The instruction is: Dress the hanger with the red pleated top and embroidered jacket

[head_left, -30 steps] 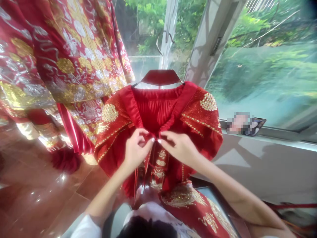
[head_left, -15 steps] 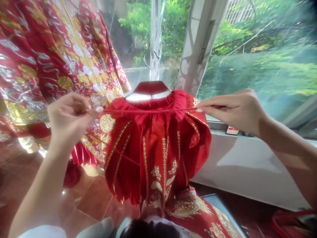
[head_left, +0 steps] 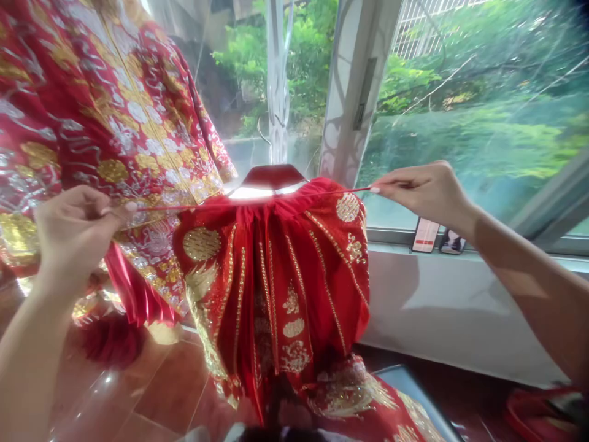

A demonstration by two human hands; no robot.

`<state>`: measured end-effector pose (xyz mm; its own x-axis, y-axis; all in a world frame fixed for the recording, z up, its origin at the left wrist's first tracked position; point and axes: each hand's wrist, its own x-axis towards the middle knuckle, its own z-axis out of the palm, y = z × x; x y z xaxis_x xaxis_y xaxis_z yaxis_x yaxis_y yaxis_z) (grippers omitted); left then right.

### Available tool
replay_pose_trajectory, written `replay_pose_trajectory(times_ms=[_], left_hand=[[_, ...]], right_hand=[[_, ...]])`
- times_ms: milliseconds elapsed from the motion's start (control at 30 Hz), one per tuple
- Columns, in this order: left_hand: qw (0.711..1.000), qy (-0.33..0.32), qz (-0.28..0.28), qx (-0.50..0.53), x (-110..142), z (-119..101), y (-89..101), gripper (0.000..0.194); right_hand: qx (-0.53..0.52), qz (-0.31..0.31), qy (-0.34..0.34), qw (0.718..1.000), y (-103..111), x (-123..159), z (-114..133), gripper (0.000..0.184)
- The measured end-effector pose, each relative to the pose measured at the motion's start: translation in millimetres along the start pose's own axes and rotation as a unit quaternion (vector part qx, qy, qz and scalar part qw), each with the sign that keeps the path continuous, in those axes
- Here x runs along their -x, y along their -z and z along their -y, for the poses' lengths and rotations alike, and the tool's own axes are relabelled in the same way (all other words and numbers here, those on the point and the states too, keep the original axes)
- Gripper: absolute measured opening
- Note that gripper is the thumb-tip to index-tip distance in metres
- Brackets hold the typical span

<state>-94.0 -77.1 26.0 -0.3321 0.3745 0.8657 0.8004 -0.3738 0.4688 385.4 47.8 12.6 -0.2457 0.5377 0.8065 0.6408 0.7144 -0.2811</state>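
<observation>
My left hand [head_left: 80, 230] pinches one end of a thin red cord [head_left: 159, 209] on the left. At the right, my right hand [head_left: 421, 187] pinches the other end between thumb and fingers. Taut between them, the cord runs through the gathered top of a red skirt [head_left: 317, 264], which bunches below it. Gold embroidery and beaded lines run down the skirt's panels. Just behind its top edge stands a hanger [head_left: 271, 175] with a dark red upper part and a wire hook.
A red garment with gold and silver embroidery [head_left: 142, 116] stands at the left. Windows with a white frame [head_left: 354, 92] rise behind. Two phone-like items, one a pale card-like device [head_left: 425, 234], lean on the sill. More embroidered red cloth [head_left: 368, 393] lies at lower right, over tiled floor [head_left: 161, 393].
My hands have moved apart, the left one outward to the left, and the cord shows longer. The skirt's gathers have spread, and its panels hang wider and flatter.
</observation>
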Motion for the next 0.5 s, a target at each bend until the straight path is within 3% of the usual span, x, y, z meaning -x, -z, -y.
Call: replay_pose_trajectory(times_ms=[133, 267, 400, 500], left_hand=[[1.000, 0.003, 0.014, -0.009, 6.3, 13.5, -3.9, 0.035], [1.000, 0.009, -0.014, -0.014, 7.9, 21.8, -13.2, 0.027], [0.980, -0.125, -0.091, -0.128, 15.6, 1.7, -31.7, 0.038], [0.969, -0.143, -0.065, -0.191, 35.1, -21.3, -53.8, 0.032]], right_hand=[[-0.040, 0.003, -0.049, 0.998, -17.3, 5.7, -25.4, 0.019], [0.017, 0.030, -0.022, 0.999, -42.6, 16.9, -20.9, 0.025], [0.105, 0.109, 0.057, 0.987, -58.2, 28.4, -2.6, 0.037], [0.192, 0.130, 0.076, 0.970, -61.9, 30.8, 10.7, 0.030]])
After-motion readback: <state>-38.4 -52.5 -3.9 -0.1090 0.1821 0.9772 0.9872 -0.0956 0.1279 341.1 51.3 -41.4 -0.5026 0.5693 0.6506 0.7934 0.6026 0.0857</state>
